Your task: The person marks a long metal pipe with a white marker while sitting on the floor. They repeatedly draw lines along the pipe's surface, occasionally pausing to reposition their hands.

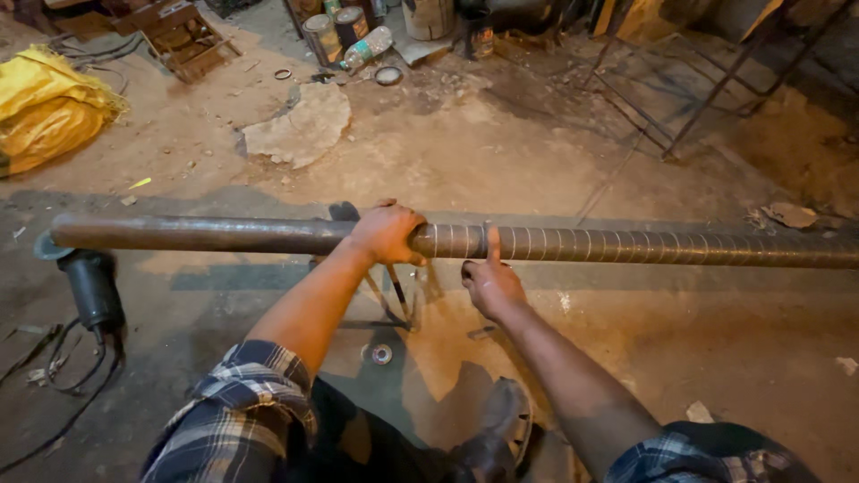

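Note:
A long dark metal pipe (206, 234) lies across the view at waist height, left to right. Its right half carries many evenly spaced pale ring marks. My left hand (386, 232) is wrapped over the pipe near its middle, gripping it. My right hand (490, 279) is just to the right, fingers curled, with one finger raised and pressed against the pipe at one of the ring marks. I cannot tell whether something small sits in the curled fingers. A metal stand (394, 300) under the pipe is partly hidden behind my left arm.
An angle grinder (92, 284) with its black cable lies on the dirt floor at left. A yellow sack (45, 112) is at far left, a flat stone (302, 127) beyond the pipe, paint cans (335, 31) at the back, thin metal frames (680, 89) upper right.

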`<state>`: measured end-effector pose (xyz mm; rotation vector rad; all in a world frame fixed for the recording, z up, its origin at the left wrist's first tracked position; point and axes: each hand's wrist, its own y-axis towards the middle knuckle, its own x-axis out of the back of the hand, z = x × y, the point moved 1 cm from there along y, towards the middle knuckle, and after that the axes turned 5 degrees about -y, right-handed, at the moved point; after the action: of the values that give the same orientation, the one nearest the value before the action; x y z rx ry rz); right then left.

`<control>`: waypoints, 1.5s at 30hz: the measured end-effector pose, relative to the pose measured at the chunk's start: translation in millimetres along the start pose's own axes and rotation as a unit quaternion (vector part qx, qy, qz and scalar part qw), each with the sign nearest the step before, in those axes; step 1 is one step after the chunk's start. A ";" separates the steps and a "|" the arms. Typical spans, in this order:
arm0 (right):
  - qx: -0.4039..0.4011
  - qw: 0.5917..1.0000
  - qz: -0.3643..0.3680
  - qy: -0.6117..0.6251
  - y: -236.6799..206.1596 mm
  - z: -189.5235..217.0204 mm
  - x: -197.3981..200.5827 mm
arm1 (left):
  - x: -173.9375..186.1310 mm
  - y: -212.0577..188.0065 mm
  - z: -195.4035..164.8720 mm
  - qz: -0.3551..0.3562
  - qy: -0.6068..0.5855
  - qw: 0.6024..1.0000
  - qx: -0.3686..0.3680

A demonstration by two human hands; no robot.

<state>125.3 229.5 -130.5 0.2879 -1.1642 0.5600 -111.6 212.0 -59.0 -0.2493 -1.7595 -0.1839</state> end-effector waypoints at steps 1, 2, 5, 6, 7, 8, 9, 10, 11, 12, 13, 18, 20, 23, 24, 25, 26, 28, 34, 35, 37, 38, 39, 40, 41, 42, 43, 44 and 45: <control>0.004 1.000 -0.007 0.001 -0.6 0.0 0.0 | 2.1 3.0 -0.3 0.025 -0.013 0.999 0.021; 0.007 1.000 -0.013 0.002 -0.8 0.0 -0.3 | 4.8 5.9 -0.1 0.050 -0.026 0.998 0.041; 0.007 1.000 -0.021 -0.005 -1.3 -2.1 -1.7 | 9.9 8.9 -3.1 0.086 -0.036 0.994 0.058; 0.007 1.000 -0.015 -0.007 -1.1 -2.6 -2.3 | 11.0 8.3 -4.3 0.091 -0.035 0.994 0.056; 0.007 1.000 -0.009 -0.009 -0.9 -3.4 -2.6 | 12.3 6.4 -5.6 0.062 -0.042 0.996 0.046; 0.005 1.000 -0.004 -0.012 -0.7 -4.6 -2.2 | 12.9 3.3 -6.9 0.032 -0.049 0.998 0.034; 0.007 1.000 -0.003 -0.015 -0.7 -5.7 -1.4 | 12.8 0.4 -8.6 0.003 -0.057 0.998 0.021; 0.008 1.000 0.001 -0.018 -1.1 -6.4 -0.5 | 12.1 -2.3 -10.1 -0.013 -0.059 0.998 0.015; 0.010 1.000 0.004 -0.020 -1.9 -7.0 0.4 | 11.0 -5.4 -11.0 -0.029 -0.060 0.998 0.009; 0.009 1.000 0.008 -0.026 -2.0 -7.1 1.9 | 10.8 -7.0 -10.7 -0.046 -0.060 0.997 0.004; 0.009 0.999 0.011 -0.031 -2.4 -7.1 3.6 | 9.9 -7.1 -10.3 -0.044 -0.061 0.997 0.011; -0.005 0.998 0.042 -0.041 -4.1 -4.3 15.2 | 2.1 0.6 -5.3 -0.044 -0.052 0.998 0.020; -0.015 0.996 0.064 -0.060 -3.6 -2.9 20.5 | 0.2 3.9 -3.2 -0.030 -0.048 0.998 0.027; -0.019 0.994 0.078 -0.068 -1.6 -1.0 26.2 | 1.6 5.5 -2.5 -0.001 -0.045 0.998 0.042; -0.028 0.992 0.092 -0.075 -0.7 -1.2 27.3 | 2.7 6.1 -4.2 0.008 -0.047 0.998 0.047; -0.035 0.990 0.107 -0.082 0.2 -1.0 26.9 | 4.3 5.4 -6.2 -0.004 -0.050 0.998 0.041; -0.042 0.988 0.121 -0.088 2.1 -1.2 27.0 | 7.1 4.7 -7.6 -0.016 -0.053 0.998 0.034; -0.028 0.990 0.109 -0.083 2.5 -3.3 26.1 | 7.8 1.1 -13.5 -0.028 -0.059 0.997 0.032; 0.081 0.984 0.115 -0.106 13.5 -7.5 48.1 | 5.4 -7.8 -15.7 -0.081 -0.041 0.996 0.023; 0.086 0.982 0.128 -0.110 18.8 -8.4 58.7 | 4.6 -7.2 -14.4 -0.084 -0.039 0.996 0.016; 0.061 0.983 0.137 -0.109 27.9 -15.3 84.4 | 2.5 -3.8 -12.6 -0.072 -0.040 0.997 0.013; 0.049 0.984 0.130 -0.109 31.8 -22.2 99.6 | 2.2 -2.3 -11.3 -0.058 -0.041 0.997 0.019; 0.038 0.986 0.119 -0.113 35.5 -31.2 114.5 | 1.6 -1.2 -10.8 -0.044 -0.044 0.998 0.026; 0.032 0.990 0.105 -0.089 38.6 -40.3 126.4 | 1.8 -0.4 -10.7 -0.042 -0.042 0.998 0.027; 0.028 0.994 0.087 -0.053 39.7 -51.8 136.7 | 2.1 -0.8 -10.7 -0.040 -0.041 0.998 0.029; 0.023 0.997 0.071 -0.016 40.8 -63.3 143.9 | 2.9 -1.7 -10.4 -0.036 -0.038 0.998 0.031; 0.042 0.998 0.029 -0.020 37.8 -74.7 145.7 | 3.2 -3.3 -10.9 -0.031 -0.049 0.998 0.035; 0.062 0.998 -0.014 -0.023 34.6 -86.0 145.9 | 3.7 -4.7 -11.5 -0.027 -0.059 0.997 0.038; 0.083 0.995 -0.058 -0.025 35.1 -95.7 146.8 | 5.3 -5.7 -10.9 -0.024 -0.066 0.997 0.041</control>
<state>222.0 344.7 -33.9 0.5116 -1.1437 0.5505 -103.9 204.0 -51.5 -0.1627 -1.9015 -0.1311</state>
